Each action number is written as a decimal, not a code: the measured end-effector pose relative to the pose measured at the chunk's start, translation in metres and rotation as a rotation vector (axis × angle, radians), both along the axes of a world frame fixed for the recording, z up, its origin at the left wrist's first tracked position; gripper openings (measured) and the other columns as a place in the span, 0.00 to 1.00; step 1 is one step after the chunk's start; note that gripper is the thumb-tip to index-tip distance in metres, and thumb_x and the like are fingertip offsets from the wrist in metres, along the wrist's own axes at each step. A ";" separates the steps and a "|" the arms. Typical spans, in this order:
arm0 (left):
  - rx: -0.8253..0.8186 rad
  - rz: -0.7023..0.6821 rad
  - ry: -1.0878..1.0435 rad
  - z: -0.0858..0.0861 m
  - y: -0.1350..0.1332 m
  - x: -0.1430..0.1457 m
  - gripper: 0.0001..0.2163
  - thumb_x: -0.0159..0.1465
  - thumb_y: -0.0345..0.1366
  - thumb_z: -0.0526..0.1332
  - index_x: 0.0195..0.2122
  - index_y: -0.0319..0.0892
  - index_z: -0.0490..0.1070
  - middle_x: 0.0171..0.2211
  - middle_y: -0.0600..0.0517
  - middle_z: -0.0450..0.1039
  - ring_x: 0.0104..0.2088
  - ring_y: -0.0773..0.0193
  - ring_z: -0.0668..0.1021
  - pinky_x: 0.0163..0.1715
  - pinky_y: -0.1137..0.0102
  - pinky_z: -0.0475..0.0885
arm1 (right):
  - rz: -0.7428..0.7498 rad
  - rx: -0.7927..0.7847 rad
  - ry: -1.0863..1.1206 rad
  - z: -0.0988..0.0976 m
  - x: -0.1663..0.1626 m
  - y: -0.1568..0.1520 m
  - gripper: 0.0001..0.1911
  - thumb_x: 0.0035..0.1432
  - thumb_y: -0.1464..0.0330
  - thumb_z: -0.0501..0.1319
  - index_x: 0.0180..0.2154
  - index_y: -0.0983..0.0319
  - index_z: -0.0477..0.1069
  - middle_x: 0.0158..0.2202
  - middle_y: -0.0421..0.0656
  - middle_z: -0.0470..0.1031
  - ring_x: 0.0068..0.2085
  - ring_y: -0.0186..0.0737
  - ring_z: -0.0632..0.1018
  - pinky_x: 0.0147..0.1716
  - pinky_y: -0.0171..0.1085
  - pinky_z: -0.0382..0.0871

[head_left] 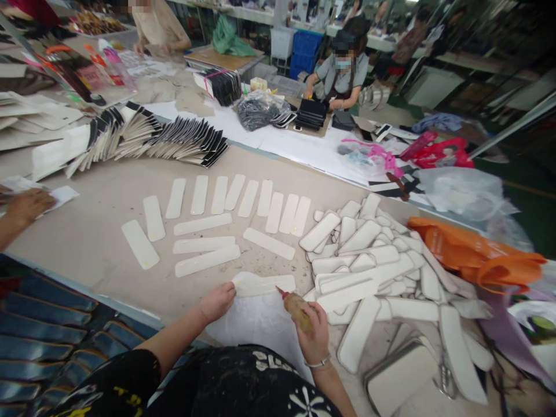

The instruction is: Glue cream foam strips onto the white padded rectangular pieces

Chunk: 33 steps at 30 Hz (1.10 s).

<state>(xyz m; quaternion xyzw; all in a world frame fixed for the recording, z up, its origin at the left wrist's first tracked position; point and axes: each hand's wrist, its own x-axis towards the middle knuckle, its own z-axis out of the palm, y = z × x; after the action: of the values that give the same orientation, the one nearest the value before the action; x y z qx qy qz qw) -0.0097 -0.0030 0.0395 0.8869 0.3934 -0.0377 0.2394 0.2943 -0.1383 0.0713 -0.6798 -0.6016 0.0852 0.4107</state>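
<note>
My left hand point(217, 302) pinches the left end of a long white strip point(264, 285) that lies on a white cloth or paper sheet point(249, 324) at the table's near edge. My right hand point(315, 330) is wrapped round a yellowish glue bottle point(299, 313) with a red nozzle. The nozzle's tip points down at the right part of that strip. Beyond it, several similar white strips point(269, 243) are spread flat in a loose arc, some with small yellowish spots. A big heap of rounded white pieces with dark edges point(365, 260) lies right of my right hand.
Fanned stacks of black-edged pieces point(186, 142) stand at the back left. An orange bag point(473, 249) and a purple tub point(499, 313) are at the right. Another person's hand point(30, 205) rests on white material at the left edge. A masked co-worker point(343, 75) sits across the table.
</note>
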 end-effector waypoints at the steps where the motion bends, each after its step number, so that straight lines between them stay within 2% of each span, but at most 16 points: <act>1: -0.004 0.000 0.010 0.002 0.000 0.001 0.09 0.64 0.30 0.49 0.33 0.39 0.67 0.36 0.46 0.67 0.38 0.59 0.70 0.41 0.65 0.67 | 0.033 -0.005 0.029 0.000 -0.007 0.000 0.15 0.53 0.66 0.62 0.45 0.58 0.69 0.46 0.49 0.67 0.46 0.48 0.72 0.42 0.50 0.72; 4: -0.013 -0.002 0.026 0.009 -0.002 -0.001 0.07 0.62 0.30 0.51 0.32 0.40 0.67 0.37 0.47 0.68 0.38 0.59 0.70 0.39 0.67 0.67 | 0.082 -0.007 0.082 0.002 -0.014 -0.001 0.17 0.52 0.65 0.63 0.45 0.59 0.70 0.45 0.49 0.68 0.45 0.48 0.72 0.42 0.50 0.72; 7: -0.007 0.021 0.043 0.016 -0.001 -0.019 0.06 0.62 0.30 0.52 0.31 0.41 0.67 0.38 0.48 0.68 0.39 0.60 0.70 0.40 0.68 0.67 | 0.031 0.025 0.099 0.006 -0.004 0.002 0.20 0.49 0.62 0.65 0.45 0.59 0.70 0.44 0.50 0.69 0.45 0.50 0.72 0.43 0.52 0.71; 11: 0.023 0.116 0.094 0.030 0.000 -0.072 0.07 0.63 0.31 0.50 0.33 0.41 0.67 0.38 0.47 0.67 0.39 0.60 0.70 0.42 0.67 0.67 | -0.027 0.064 0.074 0.022 0.012 0.011 0.21 0.48 0.58 0.65 0.44 0.58 0.71 0.44 0.51 0.70 0.44 0.54 0.73 0.41 0.54 0.70; 14: 0.040 0.198 0.137 0.039 0.000 -0.120 0.09 0.63 0.29 0.48 0.33 0.40 0.67 0.37 0.46 0.67 0.39 0.59 0.71 0.42 0.66 0.68 | -0.041 0.074 0.051 0.034 0.011 0.015 0.20 0.49 0.56 0.64 0.42 0.58 0.71 0.42 0.51 0.70 0.43 0.54 0.73 0.40 0.54 0.69; 18: 0.044 0.285 0.193 0.040 -0.001 -0.160 0.09 0.62 0.29 0.48 0.32 0.40 0.68 0.36 0.45 0.68 0.38 0.59 0.72 0.42 0.65 0.68 | -0.007 0.043 0.044 0.033 -0.001 0.016 0.21 0.49 0.57 0.64 0.43 0.59 0.70 0.43 0.51 0.69 0.44 0.53 0.73 0.40 0.53 0.70; 24: 0.024 0.368 0.205 0.032 0.005 -0.159 0.08 0.61 0.31 0.51 0.34 0.42 0.69 0.33 0.48 0.69 0.36 0.59 0.73 0.40 0.64 0.70 | 0.070 -0.010 0.076 0.025 -0.015 0.011 0.21 0.50 0.61 0.65 0.46 0.59 0.67 0.45 0.50 0.68 0.45 0.51 0.72 0.44 0.53 0.68; 29: 0.014 0.323 0.080 0.023 0.007 -0.168 0.11 0.61 0.34 0.48 0.34 0.44 0.70 0.35 0.49 0.71 0.37 0.61 0.75 0.41 0.68 0.70 | -0.005 -0.024 0.083 0.042 -0.017 0.005 0.18 0.50 0.65 0.65 0.44 0.59 0.67 0.45 0.50 0.67 0.46 0.48 0.71 0.44 0.50 0.70; 33: 0.145 0.443 -0.003 0.012 0.013 -0.185 0.08 0.58 0.39 0.51 0.34 0.45 0.67 0.32 0.53 0.71 0.33 0.61 0.76 0.36 0.67 0.71 | -0.094 -0.015 0.104 0.054 -0.013 -0.003 0.18 0.51 0.67 0.65 0.44 0.60 0.67 0.45 0.49 0.68 0.48 0.47 0.71 0.45 0.50 0.70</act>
<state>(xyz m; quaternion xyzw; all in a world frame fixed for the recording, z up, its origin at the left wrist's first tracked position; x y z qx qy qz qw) -0.1944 0.0104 0.0517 0.7937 0.5799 0.0453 0.1782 0.2810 -0.1411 0.1258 -0.7050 -0.5461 0.1054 0.4401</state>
